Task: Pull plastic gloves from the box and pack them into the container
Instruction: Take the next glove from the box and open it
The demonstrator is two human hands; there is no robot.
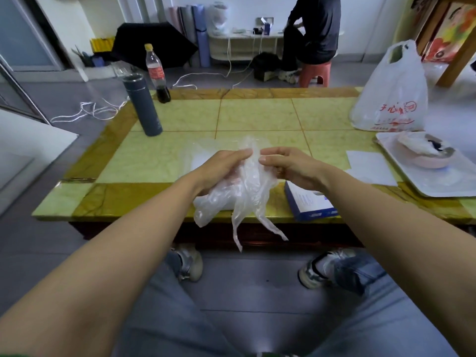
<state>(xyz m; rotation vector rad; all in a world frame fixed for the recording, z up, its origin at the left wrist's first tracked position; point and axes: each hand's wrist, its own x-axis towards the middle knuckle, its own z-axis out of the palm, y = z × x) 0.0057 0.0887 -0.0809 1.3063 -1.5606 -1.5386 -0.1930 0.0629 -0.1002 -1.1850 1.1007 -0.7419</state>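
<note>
Now, above the near edge of a yellow tiled worktop (257, 117), the left hand (221, 168) grips a crumpled bunch of clear thin plastic gloves (247, 194), fingers curled round it; the right hand (291, 166) pinches its top. A blue-and-white cardboard box (309, 204) lies just beside. Probably best to tuck the dangling ends in before packing; the container is not clearly visible

Both hands (221, 168) (291, 166) pinch crumpled plastic gloves (247, 191) above table (257, 117); box (309, 202) beside.

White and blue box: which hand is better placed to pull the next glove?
Probably the right hand. The white and blue cardboard box lies close by its wrist; the left hand is farther away and holds most of the clear plastic gloves.
</note>
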